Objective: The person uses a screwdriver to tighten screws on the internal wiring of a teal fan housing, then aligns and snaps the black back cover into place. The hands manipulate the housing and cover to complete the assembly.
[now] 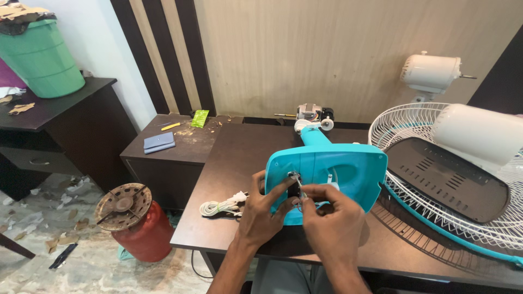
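Dark brown wooden table [245, 147] fills the middle of the view, set against a beige panelled wall [327, 54]. A lower dark side cabinet [163, 158] stands to its left.

On the table's right: a white wire fan guard [403, 122] lying flat, with a dark grey slotted plastic base plate [452, 179] on it and a white rounded plastic motor housing [479, 133] over its far edge. A second white fan motor head [430, 73] stands behind, near the wall.

Table centre: turquoise plastic fan base [338, 169], tipped on edge with its underside toward the camera, neck pointing away to a bare metal motor [311, 113] at the far end.

Left hand [260, 212] grips the lower left edge of the base, thumb reaching to a small black part [294, 188] at its middle. Right hand [332, 218] is just beside it, fingertips pinched on thin wires at that same part. The two hands touch.

White coiled power cord with plug [220, 206] lies on the table just left of the left hand.

Far left: green plastic bucket [43, 60] on a dark desk. On the floor, a red gas cylinder with a rusty round burner plate [131, 218] on top.
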